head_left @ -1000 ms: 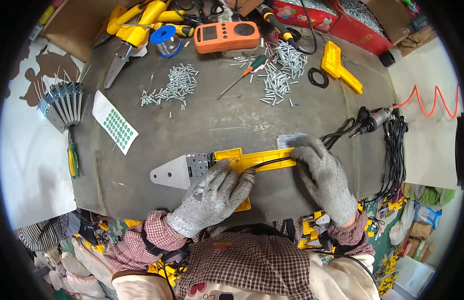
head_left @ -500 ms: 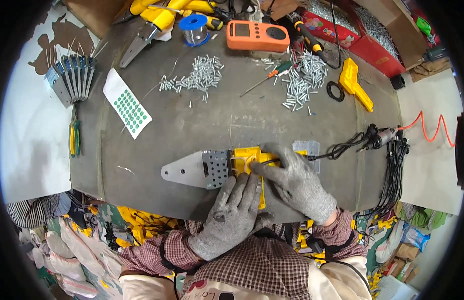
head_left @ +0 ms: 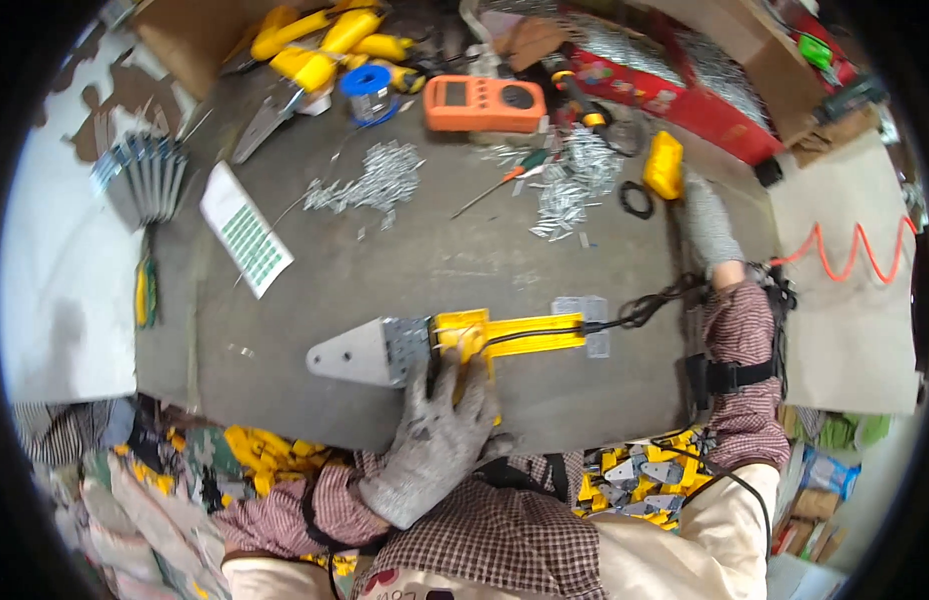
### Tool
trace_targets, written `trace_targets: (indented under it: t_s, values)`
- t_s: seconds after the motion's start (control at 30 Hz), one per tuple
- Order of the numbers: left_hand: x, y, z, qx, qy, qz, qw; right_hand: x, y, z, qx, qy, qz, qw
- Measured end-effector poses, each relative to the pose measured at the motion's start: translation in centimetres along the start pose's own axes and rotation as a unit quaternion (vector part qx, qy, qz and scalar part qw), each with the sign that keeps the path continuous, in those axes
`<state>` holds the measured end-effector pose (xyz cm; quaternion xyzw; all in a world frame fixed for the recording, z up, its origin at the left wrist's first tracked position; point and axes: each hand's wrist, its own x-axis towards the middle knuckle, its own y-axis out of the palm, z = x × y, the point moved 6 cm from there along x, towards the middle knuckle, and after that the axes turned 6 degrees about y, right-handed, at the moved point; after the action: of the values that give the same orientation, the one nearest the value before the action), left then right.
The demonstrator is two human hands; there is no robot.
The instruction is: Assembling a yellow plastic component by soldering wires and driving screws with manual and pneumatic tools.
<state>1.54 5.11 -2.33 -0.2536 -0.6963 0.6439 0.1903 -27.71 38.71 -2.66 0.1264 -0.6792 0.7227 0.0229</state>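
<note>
A pipe-welding iron lies on the bench in front of me, its pointed grey metal plate (head_left: 351, 354) to the left. Its perforated metal guard (head_left: 409, 345) joins an uncovered yellow handle housing (head_left: 537, 340), along which a black cord runs. My left hand (head_left: 435, 440), in a grey glove, has its fingers spread, with the fingertips against the housing's near side. My gloved right hand (head_left: 707, 215) reaches far right, over the handle part of a loose yellow housing half (head_left: 664, 165). Its fingers are blurred and partly hidden, so their grip is unclear.
Screw piles (head_left: 375, 180) lie beyond the iron, with a screwdriver (head_left: 500, 190) near the right pile. An orange multimeter (head_left: 485, 104), a solder spool (head_left: 370, 95) and red screw boxes (head_left: 675, 105) stand at the back. A sticker sheet (head_left: 247, 230) lies left; a black ring (head_left: 637, 200) lies right.
My right hand has left the iron's handle and moved right and away to the loose yellow housing half. The left hand stays at the iron. The whole view has shifted slightly.
</note>
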Motion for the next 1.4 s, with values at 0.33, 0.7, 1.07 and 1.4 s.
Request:
trace_targets:
  t_s: [0.33, 0.7, 1.07, 1.4]
  values:
    - [0.0, 2.1, 1.4, -0.083, 0.024, -0.019, 0.996, -14.6, -6.4, 9.0, 0.765, 0.145, -0.013, 0.628]
    - [-1.0, 2.1, 1.1, -0.076, 0.035, -0.066, 0.994, -17.0, -4.9, 21.9, 0.402, -0.082, -0.061, 0.910]
    - [-3.2, 0.0, 3.5, -0.101, 0.081, -0.155, 0.979, -17.5, -3.6, 25.6, 0.260, -0.178, 0.115, 0.942]
    - [-3.1, 0.5, 2.9, -0.155, 0.046, -0.174, 0.971, -16.3, -3.0, 24.1, 0.230, -0.134, -0.004, 0.964]
